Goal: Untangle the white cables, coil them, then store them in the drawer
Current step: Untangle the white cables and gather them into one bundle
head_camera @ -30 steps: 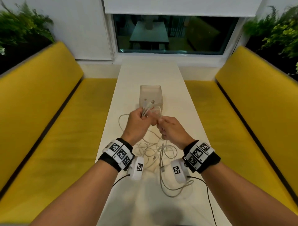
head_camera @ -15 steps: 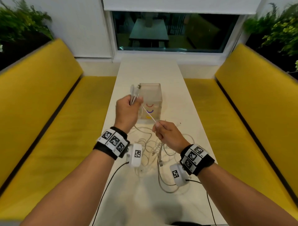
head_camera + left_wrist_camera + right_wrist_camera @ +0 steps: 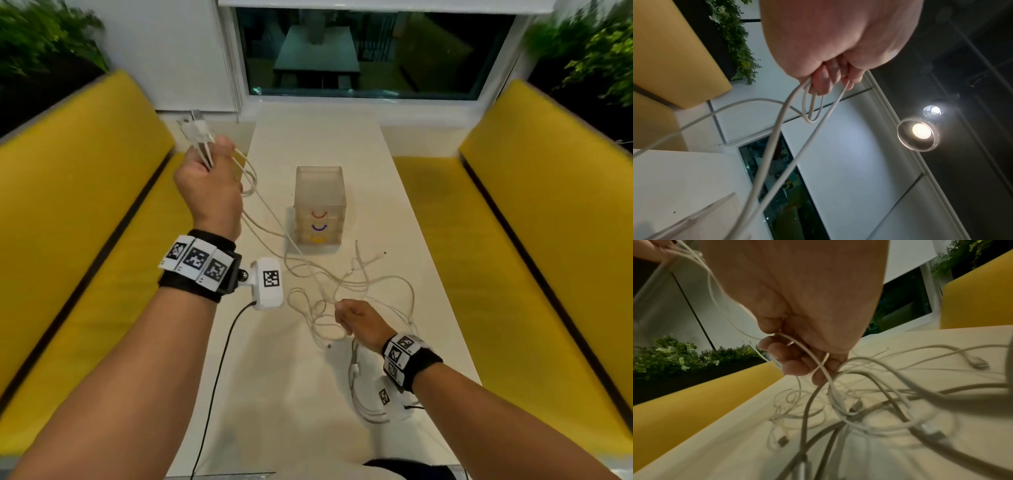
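A tangle of white cables [image 3: 346, 284] lies on the white table [image 3: 421, 308] in front of a small translucent drawer unit [image 3: 319, 205]. My left hand [image 3: 209, 178] is raised up and to the left, fingers curled round several cable strands [image 3: 789, 113], with their plug ends [image 3: 193, 130] sticking out above the fist. Strands run taut from it down to my right hand [image 3: 356, 317], low over the table. There the right hand [image 3: 797, 360] pinches a thin white cable [image 3: 812, 356] just above the tangle [image 3: 869, 402].
The drawer unit has three shut drawers with red, blue and yellow handles [image 3: 319, 228]. Yellow benches [image 3: 85, 205] [image 3: 548, 212] flank the narrow table. A window [image 3: 370, 51] closes the far end. Black wires from the wrist cameras trail over the near table edge.
My left hand has gone up and far left with the plug ends, drawing the strands out. My right hand has dropped back toward me, low over the tangle, sliding along a cable.
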Available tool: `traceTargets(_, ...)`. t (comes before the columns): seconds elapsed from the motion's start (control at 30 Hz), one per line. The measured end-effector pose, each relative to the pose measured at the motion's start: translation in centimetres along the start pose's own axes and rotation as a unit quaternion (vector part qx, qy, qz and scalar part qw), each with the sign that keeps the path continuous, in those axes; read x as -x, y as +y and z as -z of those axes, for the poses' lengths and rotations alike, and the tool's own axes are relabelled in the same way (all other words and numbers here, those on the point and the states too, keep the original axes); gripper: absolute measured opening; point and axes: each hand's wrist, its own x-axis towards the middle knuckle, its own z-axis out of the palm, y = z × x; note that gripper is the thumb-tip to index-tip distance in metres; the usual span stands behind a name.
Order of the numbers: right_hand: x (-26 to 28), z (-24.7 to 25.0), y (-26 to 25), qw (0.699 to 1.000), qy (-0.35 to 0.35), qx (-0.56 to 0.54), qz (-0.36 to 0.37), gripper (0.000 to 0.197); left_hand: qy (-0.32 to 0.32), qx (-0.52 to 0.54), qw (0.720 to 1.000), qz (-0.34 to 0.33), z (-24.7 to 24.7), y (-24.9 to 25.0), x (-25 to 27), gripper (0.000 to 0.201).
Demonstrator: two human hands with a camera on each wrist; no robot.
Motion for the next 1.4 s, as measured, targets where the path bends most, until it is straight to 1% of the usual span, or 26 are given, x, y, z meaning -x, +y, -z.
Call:
traceTargets(0.07,-0.1,0.1,0.2,1.000,0.007,-0.003,-0.011,0.039,-0.028,-0.007,1.000,0.008,-0.1,0.1,0.0,0.023)
traceTargets(0.13,-0.4,0.2,-0.3,0.998,0.020,-0.052,-0.029,0.039,-0.081,-0.043,0.995,0.029,0.1,-0.9,0.8,0.028)
traceTargets(0.17,-0.5,0.2,-0.9,0.996,0.029,-0.081,-0.035,0.039,-0.100,-0.055,0.993,0.040,0.2,-1.5,1.3,0.028)
traceTargets(0.27,-0.7,0.4,-3.5,0.988,0.060,-0.142,-0.032,0.036,-0.123,-0.082,0.987,0.061,0.4,-3.8,3.3,0.029)
traceTargets(0.33,-0.7,0.8,-5.7,0.983,0.076,-0.165,-0.017,0.031,-0.153,-0.112,0.980,0.059,0.3,-5.2,5.0,0.038)
traceTargets(0.4,-0.8,1.2,-7.8,0.981,0.069,-0.182,0.009,0.028,-0.213,-0.133,0.966,0.059,0.3,-6.1,6.9,0.048)
traceTargets(0.43,-0.8,1.4,-8.7,0.981,0.060,-0.182,0.023,0.027,-0.242,-0.143,0.958,0.063,0.3,-6.4,7.7,0.050)
traceTargets(0.47,-0.9,1.6,-9.6,0.982,0.050,-0.181,0.034,0.025,-0.267,-0.154,0.949,0.070,0.2,-6.6,8.4,0.050)
traceTargets(0.53,-1.1,1.9,-10.9,0.982,0.025,-0.178,0.055,0.026,-0.287,-0.164,0.940,0.082,0.0,-7.0,9.1,0.047)
traceTargets(0.6,-1.2,2.1,-11.7,0.982,-0.001,-0.165,0.089,0.024,-0.282,-0.162,0.941,0.091,-0.1,-7.1,9.0,0.046)
traceTargets(0.63,-1.3,2.2,-11.9,0.983,-0.011,-0.151,0.108,0.025,-0.275,-0.163,0.944,0.084,-0.2,-7.0,8.8,0.046)
traceTargets(0.67,-1.3,2.3,-12.0,0.984,-0.016,-0.131,0.123,0.031,-0.274,-0.165,0.944,0.075,-0.3,-6.8,8.6,0.045)
traceTargets(0.7,-1.4,2.4,-11.9,0.985,-0.016,-0.107,0.131,0.036,-0.275,-0.166,0.945,0.067,-0.4,-6.6,8.4,0.043)
traceTargets(0.77,-1.5,2.7,-11.6,0.988,-0.008,-0.072,0.140,0.031,-0.260,-0.168,0.950,0.046,-0.6,-6.1,7.8,0.040)
traceTargets(0.83,-1.8,3.1,-11.0,0.988,0.003,-0.060,0.143,0.027,-0.236,-0.167,0.957,0.034,-0.7,-5.7,7.1,0.042)
traceTargets(0.9,-2.1,3.8,-10.2,0.989,0.020,-0.057,0.134,0.026,-0.244,-0.172,0.954,0.033,-0.4,-5.8,6.5,0.042)
traceTargets(0.97,-2.5,4.7,-9.5,0.991,0.051,-0.042,0.117,0.025,-0.242,-0.180,0.952,0.053,0.0,-5.9,6.4,0.039)
traceTargets(1.0,-2.8,5.3,-9.1,0.991,0.077,-0.022,0.108,0.023,-0.230,-0.168,0.955,0.077,0.1,-6.1,6.3,0.037)
traceTargets(1.1,-3.7,7.2,-7.6,0.983,0.156,0.081,0.052,0.020,-0.194,-0.064,0.966,0.160,0.4,-6.4,6.1,0.029)
traceTargets(1.2,-4.5,8.2,-6.1,0.966,0.179,0.182,-0.032,0.020,-0.204,0.003,0.963,0.176,0.4,-6.4,6.7,0.027)
traceTargets(1.27,-4.5,7.4,-5.7,0.946,0.201,0.243,-0.080,0.036,-0.205,0.027,0.961,0.182,0.3,-6.5,7.3,0.027)
traceTargets(1.3,-4.2,6.8,-5.6,0.937,0.222,0.262,-0.068,0.040,-0.201,0.030,0.961,0.185,0.2,-6.7,7.5,0.027)
traceTargets(1.33,-3.7,6.0,-5.7,0.932,0.242,0.268,-0.025,0.039,-0.198,0.030,0.962,0.185,0.2,-6.9,7.7,0.026)
traceTargets(1.37,-3.0,5.3,-6.0,0.937,0.234,0.260,0.026,0.036,-0.195,0.029,0.963,0.183,0.2,-7.0,7.8,0.025)
traceTargets(1.4,-2.4,4.6,-6.2,0.951,0.183,0.240,0.069,0.033,-0.192,0.028,0.964,0.181,0.3,-7.1,7.9,0.024)
